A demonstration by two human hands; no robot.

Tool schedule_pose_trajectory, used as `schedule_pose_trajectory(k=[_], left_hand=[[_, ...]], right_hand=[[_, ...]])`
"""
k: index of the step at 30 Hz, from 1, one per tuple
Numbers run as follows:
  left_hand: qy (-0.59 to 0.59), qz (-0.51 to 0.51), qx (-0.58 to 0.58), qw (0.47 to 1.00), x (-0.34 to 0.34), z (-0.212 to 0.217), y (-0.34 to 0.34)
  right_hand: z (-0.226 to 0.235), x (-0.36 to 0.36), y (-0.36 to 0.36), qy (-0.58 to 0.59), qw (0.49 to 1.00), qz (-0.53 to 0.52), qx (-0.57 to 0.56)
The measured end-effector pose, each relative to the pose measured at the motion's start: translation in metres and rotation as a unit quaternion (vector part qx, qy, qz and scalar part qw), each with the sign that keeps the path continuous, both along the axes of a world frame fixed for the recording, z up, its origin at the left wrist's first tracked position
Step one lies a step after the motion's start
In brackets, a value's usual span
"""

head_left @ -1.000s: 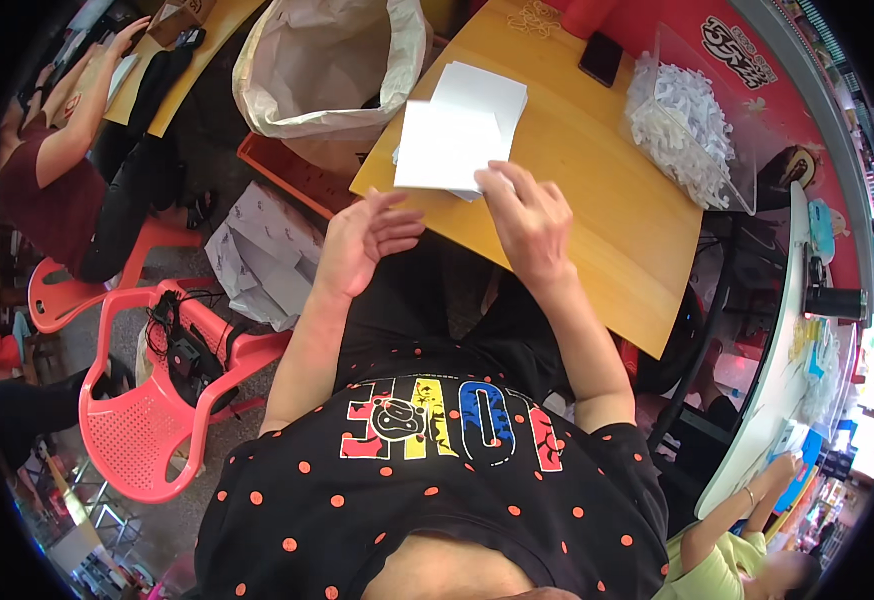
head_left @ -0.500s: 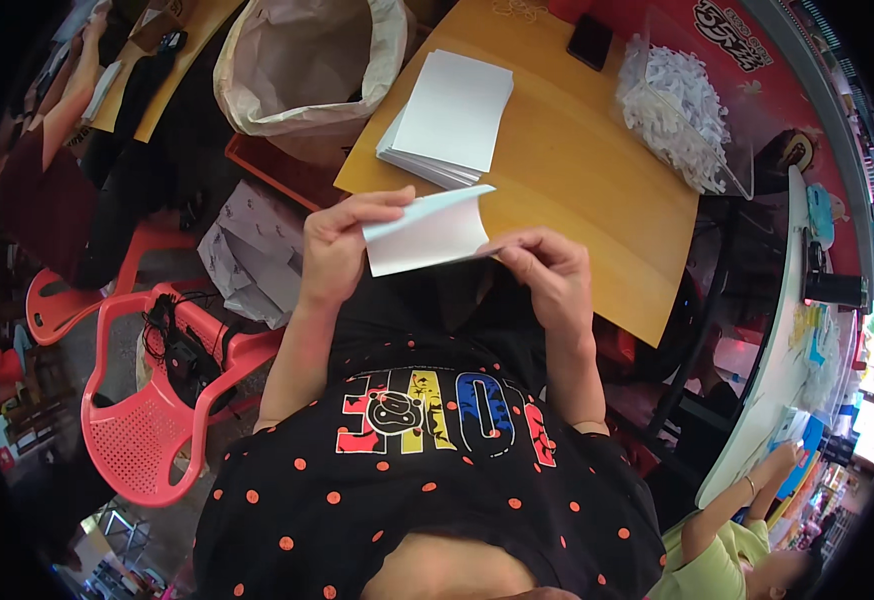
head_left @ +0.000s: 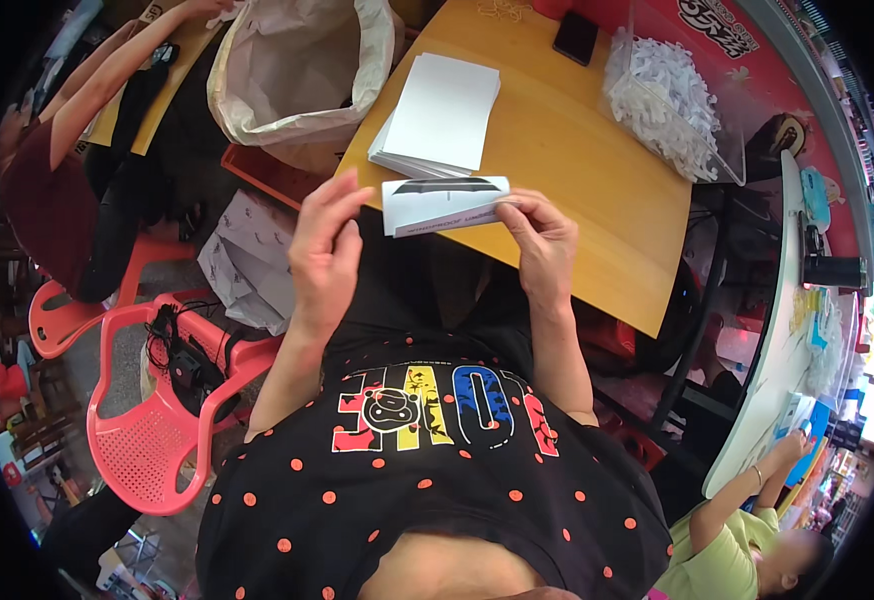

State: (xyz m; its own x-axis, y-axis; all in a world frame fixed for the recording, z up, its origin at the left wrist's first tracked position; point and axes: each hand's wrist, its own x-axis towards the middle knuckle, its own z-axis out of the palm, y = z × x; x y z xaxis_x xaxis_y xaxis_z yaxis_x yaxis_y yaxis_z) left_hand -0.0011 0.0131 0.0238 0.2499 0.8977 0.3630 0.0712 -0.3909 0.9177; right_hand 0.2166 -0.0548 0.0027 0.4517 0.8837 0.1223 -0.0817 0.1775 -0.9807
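A folded sheet of paper (head_left: 444, 206), white with a dark printed band, is held in front of me just past the table's near edge. My right hand (head_left: 542, 232) pinches its right end between thumb and fingers. Just off its left end, my left hand (head_left: 327, 240) is apart from the paper, thumb and fingers separated with nothing between them. Beyond the folded sheet, a stack of white paper sheets (head_left: 445, 112) lies on the wooden table (head_left: 567, 170), its lower sheets slightly fanned out.
A large open white sack (head_left: 292, 75) stands left of the table. On the table are a black phone (head_left: 576, 38) and a clear bin of white paper pieces (head_left: 665, 105). A red plastic chair (head_left: 157, 440) holds a black bag. Other people work at far left and lower right.
The paper has gone from a half-open fold to a flatter, narrower fold with its printed side showing. My left hand has let go of it and moved slightly left.
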Motion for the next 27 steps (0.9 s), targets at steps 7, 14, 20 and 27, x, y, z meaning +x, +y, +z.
schedule_pose_trajectory(k=[7,14,20,27], left_hand=[[-0.183,-0.183,-0.467,0.846,-0.004,0.002,0.002],[-0.211,-0.236,-0.475,0.821,0.007,-0.015,-0.001],[-0.219,-0.187,-0.378,0.88,0.022,-0.013,-0.011],[-0.189,-0.128,-0.357,0.906,0.026,-0.02,-0.011]], right_hand=[[0.021,0.004,-0.002,-0.1,0.995,0.027,0.007],[0.008,0.007,-0.003,0.061,0.998,-0.01,0.005],[0.004,0.008,-0.004,0.074,0.997,-0.008,-0.002],[0.002,0.007,-0.001,0.099,0.995,0.009,-0.009]])
